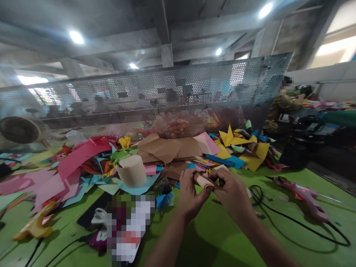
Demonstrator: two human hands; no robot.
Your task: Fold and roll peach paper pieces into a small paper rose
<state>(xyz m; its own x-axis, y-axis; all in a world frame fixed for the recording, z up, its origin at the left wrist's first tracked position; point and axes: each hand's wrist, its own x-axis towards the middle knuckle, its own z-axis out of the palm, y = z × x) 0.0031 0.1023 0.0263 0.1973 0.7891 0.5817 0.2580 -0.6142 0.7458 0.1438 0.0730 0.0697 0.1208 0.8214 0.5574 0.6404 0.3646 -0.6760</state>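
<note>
Both hands are raised over the near middle of the green table. My left hand curls its fingers and thumb round one side of a small rolled piece of pale tan paper. At the roll's other side, my right hand pinches it with thumb and fingers. A darker brown bit shows at the roll's far end, too small to make out. Behind the hands lie sheets of brown paper and a blue pen-like tool. A wide beige paper cylinder stands to the left.
A pink glue gun with a black cord lies at right, a yellow glue gun at left. Near the left forearm are a purple plug block and a blurred-out object. Coloured paper piles up before a perforated metal screen. A person sits far right.
</note>
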